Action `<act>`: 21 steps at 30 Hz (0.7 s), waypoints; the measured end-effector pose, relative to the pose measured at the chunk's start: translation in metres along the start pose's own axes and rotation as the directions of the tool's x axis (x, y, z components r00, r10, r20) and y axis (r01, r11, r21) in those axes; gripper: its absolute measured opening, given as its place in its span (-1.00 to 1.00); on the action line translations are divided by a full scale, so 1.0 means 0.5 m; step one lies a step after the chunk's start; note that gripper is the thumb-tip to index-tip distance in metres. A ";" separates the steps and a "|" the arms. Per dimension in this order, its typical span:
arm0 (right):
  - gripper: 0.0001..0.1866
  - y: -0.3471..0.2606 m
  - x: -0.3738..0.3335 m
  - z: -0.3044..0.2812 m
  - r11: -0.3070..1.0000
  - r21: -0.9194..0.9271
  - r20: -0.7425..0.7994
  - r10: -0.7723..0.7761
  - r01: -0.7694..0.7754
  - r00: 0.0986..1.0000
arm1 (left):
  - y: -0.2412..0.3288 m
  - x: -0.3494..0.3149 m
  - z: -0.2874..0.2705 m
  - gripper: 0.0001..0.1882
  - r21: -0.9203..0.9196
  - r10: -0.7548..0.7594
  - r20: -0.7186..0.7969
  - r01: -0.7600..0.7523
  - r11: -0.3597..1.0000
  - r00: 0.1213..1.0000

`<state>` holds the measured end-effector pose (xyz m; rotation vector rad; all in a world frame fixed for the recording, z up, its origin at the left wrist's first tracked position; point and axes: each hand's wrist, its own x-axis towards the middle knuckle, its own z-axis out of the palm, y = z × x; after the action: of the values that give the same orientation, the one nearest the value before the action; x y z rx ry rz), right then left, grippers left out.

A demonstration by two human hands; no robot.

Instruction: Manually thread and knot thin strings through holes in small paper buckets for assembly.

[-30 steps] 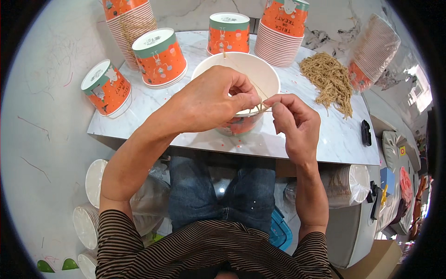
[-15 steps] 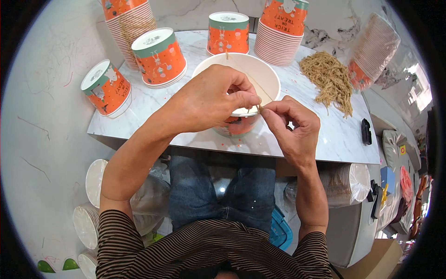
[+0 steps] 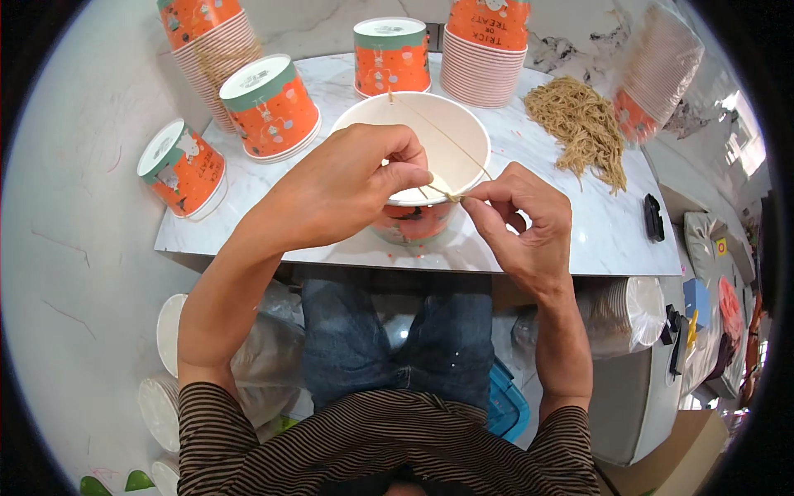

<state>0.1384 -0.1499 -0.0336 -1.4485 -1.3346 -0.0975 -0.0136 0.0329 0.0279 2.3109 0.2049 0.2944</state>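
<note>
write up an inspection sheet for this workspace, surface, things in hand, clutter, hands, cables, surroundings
Surface: white marbled table, small red specks near the bucket
Job's things: open paper bucket, upright; twine strung across its mouth
Clutter: tangled twine pile at right, small black item near the right edge, upside-down orange buckets behind and at left
Grippers: left hand and right hand, bare, both pinching the twine at the near rim
Cables: thin dark line at lower right, cannot tell if a cable
Surroundings: blue bin and wrapped stack below table level, cardboard box lower right
</note>
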 end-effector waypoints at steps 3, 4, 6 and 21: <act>-0.90 0.005 0.002 -0.003 0.998 -0.043 0.002 -0.045 0.045 0.999 | 0.000 -0.011 -0.001 -0.88 0.044 0.029 0.000 -0.029 0.999 1.000; -0.90 0.009 0.003 -0.004 0.998 -0.040 -0.004 -0.040 0.040 0.999 | 0.001 -0.016 -0.001 -0.90 0.066 0.033 -0.005 -0.033 0.997 0.999; -0.89 0.016 0.003 -0.015 0.993 -0.072 0.005 -0.089 0.090 0.996 | 0.003 -0.019 0.001 -0.91 0.104 0.092 -0.013 -0.090 0.991 0.996; -0.98 0.033 -0.003 -0.045 0.976 0.170 -0.030 0.145 -0.137 0.989 | 0.011 -0.014 0.079 -0.59 0.405 0.507 -0.241 -0.389 0.828 0.828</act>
<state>0.1627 -0.1631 -0.0365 -1.3861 -1.1732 0.0750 -0.0093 0.0000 0.0045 2.6192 -0.1525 0.9788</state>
